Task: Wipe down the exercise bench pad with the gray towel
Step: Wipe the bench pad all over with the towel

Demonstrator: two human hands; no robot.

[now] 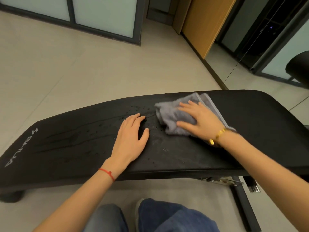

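A long black exercise bench pad (250, 124) stretches across the view from left to right, with white lettering at its left end. Water droplets and wet streaks cover its middle and left part. A crumpled gray towel (168, 114) lies on the pad right of centre. My right hand (199, 118) presses flat on the towel, fingers spread and pointing left. My left hand (132, 136) rests flat on the bare wet pad just left of the towel, fingers apart, holding nothing.
Beige tiled floor (83, 72) surrounds the bench. The bench's black metal frame (240, 195) shows under the pad at right. A wooden door panel (204, 24) and glass partitions stand behind. A black stool (299, 67) sits at far right. My knees in jeans (158, 216) are below.
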